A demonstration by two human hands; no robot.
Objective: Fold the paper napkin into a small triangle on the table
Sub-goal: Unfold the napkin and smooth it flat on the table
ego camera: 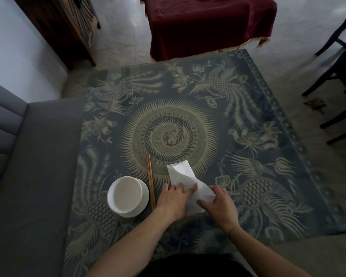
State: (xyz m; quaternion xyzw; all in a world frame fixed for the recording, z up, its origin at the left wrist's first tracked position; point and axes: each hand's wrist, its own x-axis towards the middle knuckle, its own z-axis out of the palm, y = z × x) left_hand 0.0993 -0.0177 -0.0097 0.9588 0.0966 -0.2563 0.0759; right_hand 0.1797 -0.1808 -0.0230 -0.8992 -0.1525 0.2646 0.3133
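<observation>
The paper napkin (183, 176) lies on the near part of the desk (248, 120), just right of the chopsticks (150, 181) and the white bowl (128, 196), and it is only partly folded: we see a flap turned over at its far end and a loose, raised fold near its right edge. Our left hand (173, 200) lies flat with fingers spread, pressing the napkin's near left part down. Our right hand (218, 204) rests on the near right part, fingers curled over the fold; whether they pinch an edge or merely press, we cannot tell.

The sheet looks thin and soft, so we judge that the main risk is a crooked crease: if the edges are not lined up before we press, the triangle will come out lopsided. Sliding a hand hard along the fold could tear or bunch the tissue. The patterned surface looks smooth, so the napkin may skid if the left hand lifts. A wide sweep leftward could knock the chopsticks, which lie just beside that hand.
</observation>
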